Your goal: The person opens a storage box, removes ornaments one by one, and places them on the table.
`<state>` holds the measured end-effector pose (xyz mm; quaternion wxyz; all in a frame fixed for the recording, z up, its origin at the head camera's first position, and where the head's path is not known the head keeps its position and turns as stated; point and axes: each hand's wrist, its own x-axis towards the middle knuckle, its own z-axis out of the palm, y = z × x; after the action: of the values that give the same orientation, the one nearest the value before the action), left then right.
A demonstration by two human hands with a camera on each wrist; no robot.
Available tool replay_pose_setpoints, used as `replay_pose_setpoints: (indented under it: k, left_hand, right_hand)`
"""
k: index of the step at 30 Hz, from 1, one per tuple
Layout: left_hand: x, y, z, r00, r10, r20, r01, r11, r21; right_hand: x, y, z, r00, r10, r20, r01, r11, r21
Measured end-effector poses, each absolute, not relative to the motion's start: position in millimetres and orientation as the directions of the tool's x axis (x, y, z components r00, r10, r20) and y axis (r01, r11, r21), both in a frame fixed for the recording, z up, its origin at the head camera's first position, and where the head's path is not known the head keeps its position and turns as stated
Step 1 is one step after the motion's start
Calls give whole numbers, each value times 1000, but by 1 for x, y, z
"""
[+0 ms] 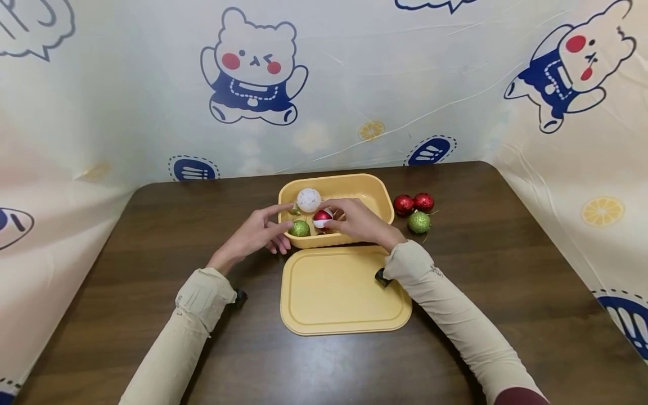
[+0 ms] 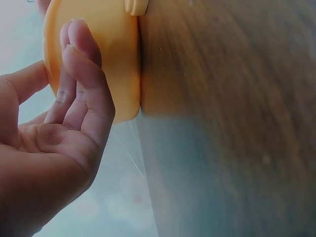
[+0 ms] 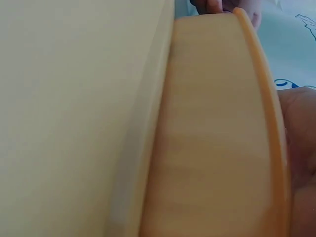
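Note:
A yellow box without its cover stands at the back middle of the table. Inside its left part lie a white speckled ball and a glittery green ball, with a bit of another green ball showing. My right hand reaches over the front rim and pinches a red-and-white ball between thumb and fingers. At the box's left end is my left hand; its thumb and index finger extend over the rim beside the green balls. Its other fingers bend loosely outside the wall.
The yellow lid lies flat right in front of the box, under my right wrist. To the right of the box sit two red balls and a green ball. A patterned cloth hangs behind the dark wooden table.

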<state>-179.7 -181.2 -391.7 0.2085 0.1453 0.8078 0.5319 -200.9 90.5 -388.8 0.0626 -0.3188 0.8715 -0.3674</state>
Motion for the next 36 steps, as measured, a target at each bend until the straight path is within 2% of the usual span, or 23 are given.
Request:
replay_pose_setpoints:
  k: [13, 23, 36]
  left_hand:
    - [-178, -183, -395, -868, 458, -192, 3, 392, 920]
    - [-181, -183, -394, -870, 462, -172, 18, 379, 925]
    - [-182, -183, -392, -867, 470, -168, 25, 376, 926]
  right_hand:
    - [-194, 108, -356, -763, -609, 219, -551, 434, -712]
    - [-181, 142, -323, -842, -465, 274, -514, 534, -671]
    - [-167, 181, -317, -847, -392, 359, -529, 561, -637]
